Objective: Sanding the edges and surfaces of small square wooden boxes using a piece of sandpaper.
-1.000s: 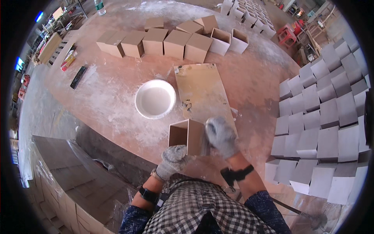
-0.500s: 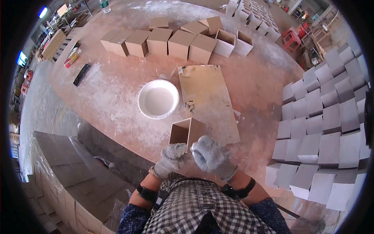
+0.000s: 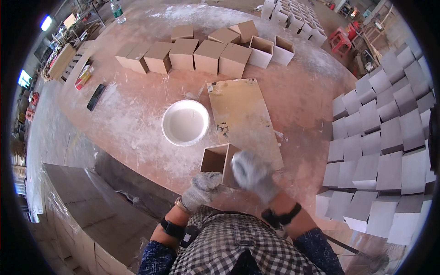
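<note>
Blur smears the gloved right hand (image 3: 252, 173), which covers part of the right side of the open box (image 3: 216, 159); its fingers look curled, but I can't tell whether they hold anything. The gloved left hand (image 3: 205, 184) hides the near lower corner, fingers bent tightly, grasping the box there. It sits at the near side of the table (image 3: 142, 101), just below the white bowl (image 3: 185, 123).

Dusty workshop, powder-smeared worktable (image 3: 137, 105), stacked pale boxes (image 3: 389, 133), leaning timber (image 3: 63, 62)
</note>
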A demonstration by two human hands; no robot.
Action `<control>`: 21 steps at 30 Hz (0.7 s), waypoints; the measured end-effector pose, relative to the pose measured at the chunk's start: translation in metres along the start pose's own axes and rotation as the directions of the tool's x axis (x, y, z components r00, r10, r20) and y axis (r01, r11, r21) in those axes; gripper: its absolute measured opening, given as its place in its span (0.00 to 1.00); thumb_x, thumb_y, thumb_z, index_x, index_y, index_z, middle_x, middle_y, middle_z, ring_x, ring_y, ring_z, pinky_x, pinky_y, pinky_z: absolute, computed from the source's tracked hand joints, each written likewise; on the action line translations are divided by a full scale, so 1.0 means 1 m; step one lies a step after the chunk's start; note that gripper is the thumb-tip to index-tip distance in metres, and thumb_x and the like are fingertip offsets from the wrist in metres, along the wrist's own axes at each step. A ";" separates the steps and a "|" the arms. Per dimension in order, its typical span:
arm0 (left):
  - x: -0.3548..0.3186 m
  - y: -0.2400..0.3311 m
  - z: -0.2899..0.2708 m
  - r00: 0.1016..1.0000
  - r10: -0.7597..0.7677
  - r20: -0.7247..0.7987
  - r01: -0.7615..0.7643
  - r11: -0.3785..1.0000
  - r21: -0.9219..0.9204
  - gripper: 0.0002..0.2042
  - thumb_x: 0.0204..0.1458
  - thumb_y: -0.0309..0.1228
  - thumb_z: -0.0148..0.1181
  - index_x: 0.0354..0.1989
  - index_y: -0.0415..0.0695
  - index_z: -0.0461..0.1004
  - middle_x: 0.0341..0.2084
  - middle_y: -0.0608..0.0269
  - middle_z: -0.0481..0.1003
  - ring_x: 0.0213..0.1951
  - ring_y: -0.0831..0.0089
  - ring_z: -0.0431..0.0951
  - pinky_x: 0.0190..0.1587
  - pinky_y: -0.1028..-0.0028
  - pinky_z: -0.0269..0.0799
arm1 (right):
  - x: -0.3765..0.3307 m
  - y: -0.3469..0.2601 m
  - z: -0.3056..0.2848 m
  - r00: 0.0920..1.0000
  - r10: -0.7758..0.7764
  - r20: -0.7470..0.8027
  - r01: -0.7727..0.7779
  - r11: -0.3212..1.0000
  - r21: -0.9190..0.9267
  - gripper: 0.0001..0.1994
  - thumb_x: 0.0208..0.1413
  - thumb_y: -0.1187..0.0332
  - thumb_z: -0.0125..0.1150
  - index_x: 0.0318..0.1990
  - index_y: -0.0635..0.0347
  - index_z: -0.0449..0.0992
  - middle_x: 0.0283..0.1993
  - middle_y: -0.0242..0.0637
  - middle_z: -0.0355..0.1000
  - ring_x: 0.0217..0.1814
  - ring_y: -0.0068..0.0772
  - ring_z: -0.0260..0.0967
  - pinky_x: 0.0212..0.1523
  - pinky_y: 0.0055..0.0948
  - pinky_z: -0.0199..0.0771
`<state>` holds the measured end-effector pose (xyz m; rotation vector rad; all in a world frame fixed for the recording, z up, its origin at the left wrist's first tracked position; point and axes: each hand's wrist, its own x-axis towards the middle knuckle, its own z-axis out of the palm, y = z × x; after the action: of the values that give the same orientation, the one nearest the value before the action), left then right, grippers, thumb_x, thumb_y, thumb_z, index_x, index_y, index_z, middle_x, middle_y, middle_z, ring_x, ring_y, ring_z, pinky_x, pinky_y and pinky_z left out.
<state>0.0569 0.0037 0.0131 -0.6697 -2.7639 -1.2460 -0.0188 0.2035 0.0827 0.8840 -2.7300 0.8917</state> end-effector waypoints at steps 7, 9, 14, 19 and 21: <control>0.007 -0.006 0.012 0.990 -0.046 -0.134 -0.003 0.939 -0.343 0.14 0.45 0.39 0.70 0.36 0.44 0.76 0.29 0.54 0.77 0.32 0.50 0.78 0.33 0.59 0.74 | 0.011 -0.007 0.005 0.962 -0.264 -0.074 0.268 0.962 0.056 0.04 0.56 0.66 0.60 0.36 0.52 0.75 0.33 0.39 0.71 0.32 0.44 0.73 0.33 0.41 0.75; 0.005 -0.009 0.011 0.992 -0.059 -0.114 0.017 0.941 -0.339 0.14 0.45 0.39 0.70 0.35 0.45 0.76 0.29 0.54 0.77 0.31 0.50 0.78 0.32 0.59 0.74 | 0.011 -0.010 0.007 0.978 -0.208 0.009 0.207 0.977 0.049 0.04 0.57 0.65 0.59 0.37 0.52 0.75 0.34 0.40 0.71 0.33 0.43 0.73 0.35 0.42 0.75; 0.001 -0.008 0.006 0.997 -0.008 -0.072 -0.002 0.992 -0.125 0.12 0.48 0.37 0.69 0.32 0.45 0.75 0.27 0.53 0.75 0.31 0.49 0.78 0.32 0.58 0.74 | 0.037 0.007 0.015 0.997 0.015 -0.082 -0.018 0.999 -0.043 0.05 0.58 0.65 0.57 0.37 0.52 0.74 0.34 0.40 0.72 0.34 0.45 0.74 0.33 0.43 0.75; 0.001 -0.003 0.015 0.971 -0.202 -0.129 0.100 0.831 -0.547 0.15 0.45 0.41 0.71 0.32 0.46 0.75 0.26 0.55 0.75 0.30 0.51 0.78 0.32 0.59 0.73 | 0.017 -0.015 0.007 0.932 -0.361 -0.026 0.362 0.931 0.040 0.05 0.59 0.65 0.56 0.36 0.54 0.72 0.34 0.41 0.69 0.32 0.45 0.71 0.32 0.42 0.74; 0.001 -0.003 0.014 0.979 -0.191 -0.069 0.125 0.835 -0.536 0.16 0.45 0.41 0.71 0.36 0.46 0.76 0.30 0.55 0.77 0.33 0.52 0.78 0.35 0.61 0.75 | 0.019 -0.011 0.010 0.962 -0.271 -0.028 0.272 0.952 0.142 0.05 0.59 0.65 0.56 0.37 0.54 0.72 0.33 0.41 0.69 0.32 0.45 0.72 0.32 0.42 0.74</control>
<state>0.0566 0.0126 0.0013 -0.3614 -2.4116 -2.0481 -0.0277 0.1814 0.0852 1.2430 -2.4764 1.0408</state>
